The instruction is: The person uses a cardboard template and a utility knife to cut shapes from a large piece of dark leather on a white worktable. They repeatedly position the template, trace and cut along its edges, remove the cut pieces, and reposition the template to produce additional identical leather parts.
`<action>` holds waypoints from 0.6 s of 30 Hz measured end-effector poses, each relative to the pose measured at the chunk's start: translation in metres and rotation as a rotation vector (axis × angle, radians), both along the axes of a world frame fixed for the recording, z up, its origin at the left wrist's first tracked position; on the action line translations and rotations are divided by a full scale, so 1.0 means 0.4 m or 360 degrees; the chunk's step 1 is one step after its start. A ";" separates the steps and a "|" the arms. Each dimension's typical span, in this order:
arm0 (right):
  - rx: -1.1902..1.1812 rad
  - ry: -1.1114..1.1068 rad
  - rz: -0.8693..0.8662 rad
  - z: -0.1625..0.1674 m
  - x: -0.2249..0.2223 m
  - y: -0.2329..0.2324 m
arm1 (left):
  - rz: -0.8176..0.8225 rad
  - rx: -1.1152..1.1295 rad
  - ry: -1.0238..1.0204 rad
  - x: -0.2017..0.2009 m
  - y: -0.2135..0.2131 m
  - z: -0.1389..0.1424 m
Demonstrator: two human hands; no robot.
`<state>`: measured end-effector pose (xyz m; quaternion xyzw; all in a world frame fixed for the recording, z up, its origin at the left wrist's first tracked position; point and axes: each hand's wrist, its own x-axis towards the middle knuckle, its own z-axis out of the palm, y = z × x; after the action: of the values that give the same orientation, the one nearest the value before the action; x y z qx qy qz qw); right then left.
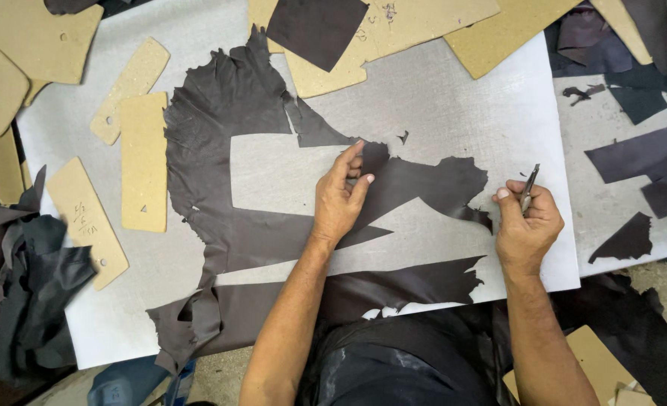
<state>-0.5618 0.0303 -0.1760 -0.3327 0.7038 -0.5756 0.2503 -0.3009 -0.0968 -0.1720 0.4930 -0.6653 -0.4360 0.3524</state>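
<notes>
Dark leather hide (pixel 220 135), spread across the frame's centre, is being pinched at a flap by the left hand (pixel 338 201); a thin knife (pixel 529 188) is being gripped in the closed right hand (pixel 527 225), centre right.

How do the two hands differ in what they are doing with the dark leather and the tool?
The left hand pinches a flap of the dark leather hide; the right hand grips a thin metal cutting tool. The left hand lies on the hide; the right hand sits beside the hide's torn edge. Both rest over the grey board.

Left hand (pixel 338 197) pinching, right hand (pixel 527 225) fisted.
</notes>
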 end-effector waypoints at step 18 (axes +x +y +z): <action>0.0196 0.0244 -0.0098 -0.015 0.004 -0.003 | 0.0141 0.0157 0.0035 -0.035 -0.001 0.029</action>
<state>-0.5604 0.0290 -0.1820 -0.3379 0.7648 -0.5116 0.1979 -0.3150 -0.0970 -0.1604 0.5340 -0.6165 -0.4577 0.3540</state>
